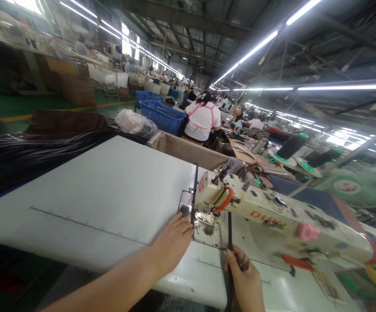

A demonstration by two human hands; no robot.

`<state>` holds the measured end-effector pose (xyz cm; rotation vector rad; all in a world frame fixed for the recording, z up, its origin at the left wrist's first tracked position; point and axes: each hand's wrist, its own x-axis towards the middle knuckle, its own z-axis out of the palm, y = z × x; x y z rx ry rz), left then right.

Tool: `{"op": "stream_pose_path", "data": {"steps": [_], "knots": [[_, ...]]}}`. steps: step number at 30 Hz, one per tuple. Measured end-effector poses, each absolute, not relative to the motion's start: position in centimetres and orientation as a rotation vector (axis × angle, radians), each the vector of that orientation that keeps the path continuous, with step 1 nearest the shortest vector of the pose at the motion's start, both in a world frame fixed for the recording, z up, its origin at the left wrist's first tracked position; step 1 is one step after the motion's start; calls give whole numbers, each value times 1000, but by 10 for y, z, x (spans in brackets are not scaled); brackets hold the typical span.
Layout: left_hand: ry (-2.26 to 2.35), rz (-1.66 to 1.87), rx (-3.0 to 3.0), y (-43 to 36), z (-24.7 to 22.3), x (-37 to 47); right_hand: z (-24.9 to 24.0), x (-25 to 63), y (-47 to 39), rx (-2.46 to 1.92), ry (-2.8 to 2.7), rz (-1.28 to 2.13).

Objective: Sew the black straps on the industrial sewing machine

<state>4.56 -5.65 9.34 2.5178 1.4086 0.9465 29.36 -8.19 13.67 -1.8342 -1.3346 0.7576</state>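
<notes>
A cream sewing machine stands on a pale worktable. My left hand lies with fingers close together beside the metal needle plate, its fingertips at a thin black strip running away along the machine's head. Right of the needle area, my right hand pinches another length of black strap, which passes under the machine arm and hangs past the table's front edge. Whether the two lengths join is hidden behind the machine head. What lies under my left fingertips is hard to see.
Black strips are heaped along the table's left edge. Beyond the table are a plastic bag, blue crates and a seated person. Thread cones and a green fan stand at the right.
</notes>
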Motion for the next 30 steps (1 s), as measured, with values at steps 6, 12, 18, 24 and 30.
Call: {"op": "stream_pose_path", "data": {"steps": [6, 12, 18, 24, 30], "knots": [[1463, 862, 2310, -47, 103, 41, 141, 293, -82, -1786, -1315, 778], [1487, 807, 2240, -44, 107, 39, 142, 290, -86, -1786, -1269, 798], [1498, 722, 2251, -45, 111, 39, 139, 289, -87, -1804, -1258, 754], [1461, 878, 2125, -34, 101, 32, 125, 296, -96, -1815, -1249, 751], [1544, 838, 2070, 9, 109, 21, 113, 271, -134, -1757, -1289, 731]]}}
